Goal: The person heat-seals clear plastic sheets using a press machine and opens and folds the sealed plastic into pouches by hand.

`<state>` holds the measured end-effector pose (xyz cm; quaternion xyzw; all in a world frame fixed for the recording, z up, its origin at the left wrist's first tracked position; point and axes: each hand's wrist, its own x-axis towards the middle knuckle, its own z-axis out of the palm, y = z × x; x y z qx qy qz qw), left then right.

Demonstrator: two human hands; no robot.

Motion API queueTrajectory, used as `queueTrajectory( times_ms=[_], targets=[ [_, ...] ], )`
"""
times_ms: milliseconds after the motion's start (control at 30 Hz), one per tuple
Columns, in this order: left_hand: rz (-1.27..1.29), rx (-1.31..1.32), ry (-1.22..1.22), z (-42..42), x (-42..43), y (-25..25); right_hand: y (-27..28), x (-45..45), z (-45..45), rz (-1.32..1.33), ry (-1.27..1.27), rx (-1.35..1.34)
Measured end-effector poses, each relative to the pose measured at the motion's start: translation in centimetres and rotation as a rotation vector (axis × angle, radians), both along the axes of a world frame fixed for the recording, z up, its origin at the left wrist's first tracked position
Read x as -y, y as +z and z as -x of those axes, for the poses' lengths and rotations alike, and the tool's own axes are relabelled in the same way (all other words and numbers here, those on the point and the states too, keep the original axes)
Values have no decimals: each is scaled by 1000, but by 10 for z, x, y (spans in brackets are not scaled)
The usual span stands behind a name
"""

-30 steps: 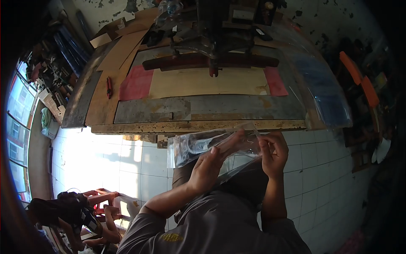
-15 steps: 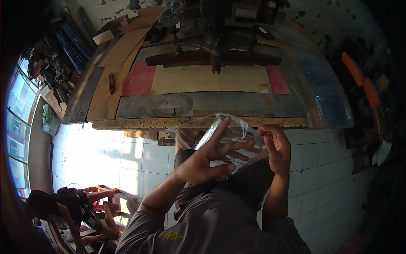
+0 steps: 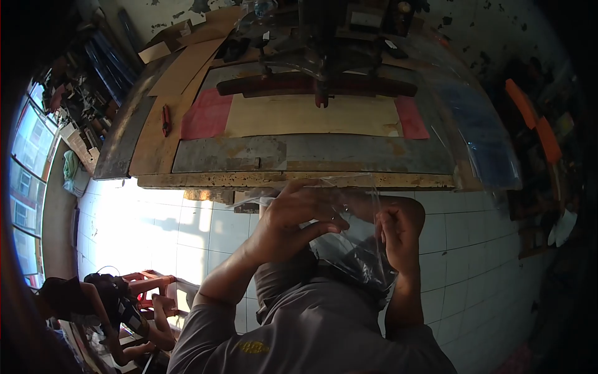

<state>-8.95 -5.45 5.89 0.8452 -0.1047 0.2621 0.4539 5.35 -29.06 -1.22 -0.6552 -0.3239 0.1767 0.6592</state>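
Observation:
A thin, clear plastic sheet hangs between my hands in front of the table edge, over my lap. Whether it is a flat sheet or a bag, I cannot tell. My left hand has its fingers curled on the upper left part of the plastic, the thumb reaching toward the fingertips. At the right edge of the plastic, my right hand pinches it with bent fingers. The lower part of the plastic droops in glossy folds toward my right forearm.
A worn table stands ahead, with a yellow panel between pink ends under a dark press bar. A red cutter lies on cardboard at left. Clear plastic covers the right side. Another person sits at lower left.
My left hand's spread fingers have curled in on the plastic. My right hand has lowered, and the plastic now hangs further down toward my lap.

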Motion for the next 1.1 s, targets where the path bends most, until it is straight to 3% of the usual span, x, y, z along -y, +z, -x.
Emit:
queueTrajectory(
  times_ms=[300, 400, 467, 533, 700, 800, 1033, 1100],
  targets=[
    [-170, 290, 240, -27, 21, -6, -6, 5, 7, 138, -3, 7],
    [-213, 282, 245, -31, 21, -9, 2, 1, -3, 103, -77, 431],
    [-269, 269, 245, -33, 22, -9, 28, -6, -6, 101, -305, 787],
    [-349, 265, 247, -36, 25, -6, 49, -11, -4, 50, -364, 949],
    [-348, 283, 245, -37, 36, -4, 68, -20, -10, 2, -83, 1001],
    [-337, 316, 284, -35, 35, -5, 62, -24, -10, -87, -53, 889],
    [-271, 507, 323, -41, 36, -20, 67, -24, 0, 14, -185, 938],
    [-258, 430, 349, -38, 43, -17, 70, -22, 0, 55, -222, 992]
  ],
)
